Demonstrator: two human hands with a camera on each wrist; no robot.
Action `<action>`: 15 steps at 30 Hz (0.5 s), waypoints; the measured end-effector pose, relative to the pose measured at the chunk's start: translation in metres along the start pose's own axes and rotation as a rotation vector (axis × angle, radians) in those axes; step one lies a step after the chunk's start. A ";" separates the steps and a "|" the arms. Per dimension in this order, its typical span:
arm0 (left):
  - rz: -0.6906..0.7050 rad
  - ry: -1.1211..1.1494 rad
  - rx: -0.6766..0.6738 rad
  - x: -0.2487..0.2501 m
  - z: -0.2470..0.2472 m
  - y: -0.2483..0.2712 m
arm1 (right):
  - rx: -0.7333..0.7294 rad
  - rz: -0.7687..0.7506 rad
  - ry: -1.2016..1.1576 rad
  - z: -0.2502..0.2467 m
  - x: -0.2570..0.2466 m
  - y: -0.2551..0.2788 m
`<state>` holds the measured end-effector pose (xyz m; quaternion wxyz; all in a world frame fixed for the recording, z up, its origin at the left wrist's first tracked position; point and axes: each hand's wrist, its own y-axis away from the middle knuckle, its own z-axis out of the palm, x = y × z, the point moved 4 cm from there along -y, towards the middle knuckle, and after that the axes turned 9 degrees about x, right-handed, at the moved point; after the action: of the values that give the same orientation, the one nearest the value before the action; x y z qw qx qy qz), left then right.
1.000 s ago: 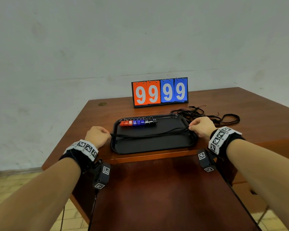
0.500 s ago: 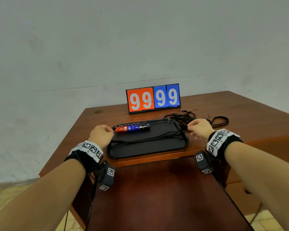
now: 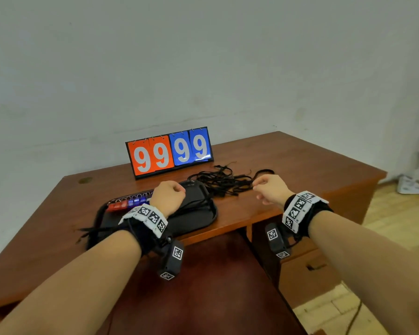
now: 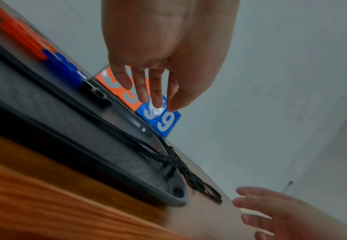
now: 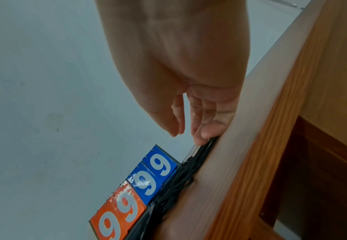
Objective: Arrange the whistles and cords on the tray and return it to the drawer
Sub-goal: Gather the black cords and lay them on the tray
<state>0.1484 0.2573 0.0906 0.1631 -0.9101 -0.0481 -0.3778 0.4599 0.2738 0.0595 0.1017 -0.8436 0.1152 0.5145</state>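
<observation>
A black tray [image 3: 198, 221] sits near the desk's front edge. A row of red, blue and dark whistles [image 3: 126, 204] lines its far rim. Black cords [image 4: 168, 157] lie across the tray, with ends hanging over its left side. A tangled pile of black cords [image 3: 223, 182] lies on the desk right of the tray. My left hand [image 3: 177, 189] hovers over the tray with its fingers [image 4: 154, 97] hanging loose and holding nothing. My right hand [image 3: 257, 187] is at the pile's right edge. Its fingertips [image 5: 199, 138] touch the cords while the thumb stays apart.
A flip scoreboard [image 3: 169, 153] reading 99 99 stands behind the tray. The wooden desk [image 3: 312, 165] has a drawer front [image 3: 310, 269] below its right side. A dark red seat [image 3: 203, 286] lies in front of me. A wall backs the desk.
Both hands have let go of the cord they held stretched across the tray. The left hand moved right over the tray, and the right hand moved to the cord pile.
</observation>
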 end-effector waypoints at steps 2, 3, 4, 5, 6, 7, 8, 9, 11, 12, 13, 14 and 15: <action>0.027 -0.004 -0.032 0.018 0.022 -0.002 | 0.001 0.001 0.015 -0.009 0.006 -0.008; 0.039 0.000 -0.047 0.026 0.033 -0.003 | 0.001 -0.005 0.032 -0.013 0.008 -0.013; 0.049 0.009 -0.061 0.033 0.042 -0.005 | 0.002 -0.013 0.050 -0.017 0.010 -0.017; 0.058 0.019 -0.072 0.040 0.052 -0.008 | 0.002 -0.022 0.065 -0.020 0.011 -0.022; 0.065 0.030 -0.082 0.047 0.060 -0.011 | -0.002 -0.034 0.081 -0.022 0.011 -0.027; 0.072 0.039 -0.090 0.053 0.068 -0.014 | -0.011 -0.053 0.098 -0.023 0.011 -0.031; 0.078 0.050 -0.098 0.059 0.076 -0.016 | -0.023 -0.078 0.119 -0.022 0.010 -0.035; 0.085 0.060 -0.107 0.064 0.083 -0.019 | -0.034 -0.108 0.145 -0.021 0.010 -0.040; 0.090 0.073 -0.128 0.072 0.095 -0.024 | -0.057 -0.165 0.218 -0.018 0.009 -0.049; 0.091 0.077 -0.134 0.076 0.100 -0.026 | -0.070 -0.186 0.259 -0.015 0.009 -0.053; 0.091 0.082 -0.138 0.079 0.105 -0.028 | -0.084 -0.202 0.297 -0.012 0.008 -0.057; 0.093 0.088 -0.141 0.081 0.109 -0.030 | -0.100 -0.214 0.330 -0.009 0.007 -0.060; 0.095 0.091 -0.144 0.083 0.112 -0.032 | -0.117 -0.224 0.361 -0.006 0.006 -0.064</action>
<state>0.2761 0.3220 0.0830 0.1168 -0.9026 0.0299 -0.4133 0.4873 0.3327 0.0605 0.0866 -0.9340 0.0072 0.3464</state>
